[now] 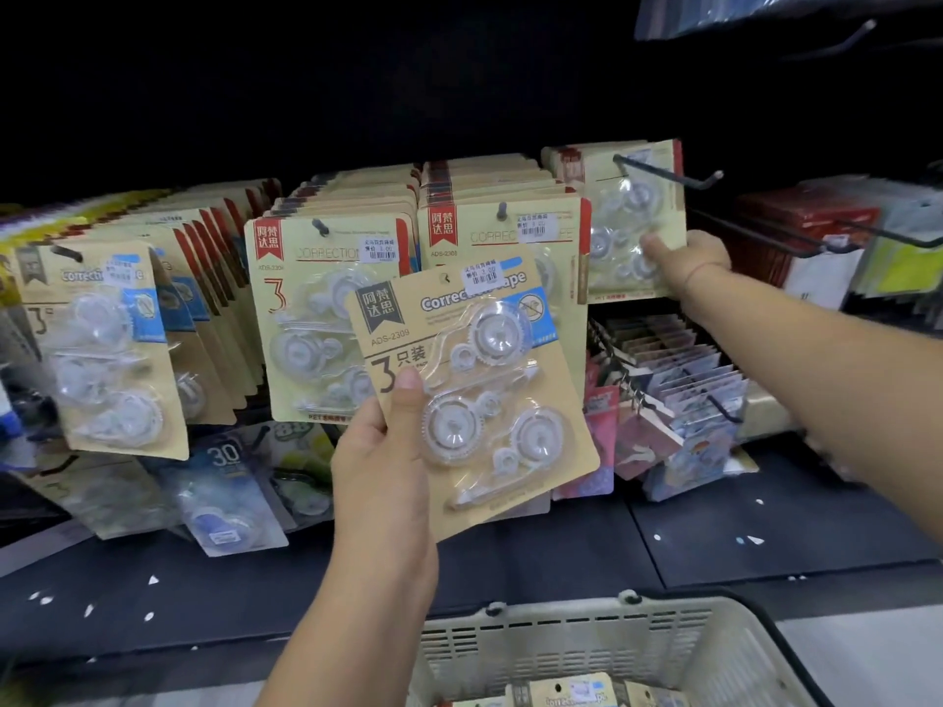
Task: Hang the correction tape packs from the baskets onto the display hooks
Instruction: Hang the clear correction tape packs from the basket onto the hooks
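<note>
Tan cardboard blister pack of correction tape (474, 380) sits tilted before the hung rows, its lower left edge pinched by the left hand (382, 472), thumb on the front. Right hand (686, 260) grasps the lower right corner of a second tan pack (630, 216) hanging on a black wire hook (668, 175).

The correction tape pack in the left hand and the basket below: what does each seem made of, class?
Correction tape pack: matt tan card, likely cardboard, under a clear glossy plastic blister with glints. Basket: probably moulded plastic, dull beige, slotted walls, dark rim.
</note>
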### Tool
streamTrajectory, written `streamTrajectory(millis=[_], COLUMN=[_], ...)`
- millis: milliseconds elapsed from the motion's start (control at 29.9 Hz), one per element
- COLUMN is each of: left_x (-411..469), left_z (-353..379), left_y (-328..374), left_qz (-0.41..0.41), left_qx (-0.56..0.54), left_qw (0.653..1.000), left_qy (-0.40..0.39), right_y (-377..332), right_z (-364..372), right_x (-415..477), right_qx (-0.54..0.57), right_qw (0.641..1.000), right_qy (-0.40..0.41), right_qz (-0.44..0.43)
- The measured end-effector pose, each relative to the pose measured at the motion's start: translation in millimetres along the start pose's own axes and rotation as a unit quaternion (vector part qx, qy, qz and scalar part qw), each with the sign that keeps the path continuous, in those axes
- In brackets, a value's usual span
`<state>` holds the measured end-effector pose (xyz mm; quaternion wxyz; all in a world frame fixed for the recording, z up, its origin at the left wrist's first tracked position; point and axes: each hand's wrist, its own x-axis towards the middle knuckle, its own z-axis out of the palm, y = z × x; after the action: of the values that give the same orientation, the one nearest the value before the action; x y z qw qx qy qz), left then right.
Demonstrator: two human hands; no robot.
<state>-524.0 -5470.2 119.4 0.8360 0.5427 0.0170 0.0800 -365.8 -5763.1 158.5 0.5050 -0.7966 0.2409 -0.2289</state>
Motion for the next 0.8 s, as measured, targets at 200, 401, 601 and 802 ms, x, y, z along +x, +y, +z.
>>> streamTrajectory(millis=[200, 401, 601, 802], left_x=[0.7, -10.1, -31.6, -35.8], left_z=[-1.6, 2.0, 21.1, 44.4], left_y=[1.9, 4.5, 0.0, 2.6], left_qz=[0.004, 0.004, -0.031, 0.019], left_qx=[0.005, 0.017, 0.025, 0.084], left_qw=[1.0, 1.0, 0.999, 0.994], left_qy=[-0.001, -0.021, -0.027, -0.069], right_y=[-10.5, 12.2, 24.8, 18.7], right_z=[-1.4, -45.1, -58.7, -64.6], right_x=[-7.6, -139.2, -225.9, -212.6], right_qx=[-0.15, 0.045, 0.184, 0.251], right_qw=[0.987, 0.973, 0.922, 0.938], right_qy=[-0.05, -0.221, -0.34, -0.236], right_qz=[0.026, -0.043, -0.001, -0.037])
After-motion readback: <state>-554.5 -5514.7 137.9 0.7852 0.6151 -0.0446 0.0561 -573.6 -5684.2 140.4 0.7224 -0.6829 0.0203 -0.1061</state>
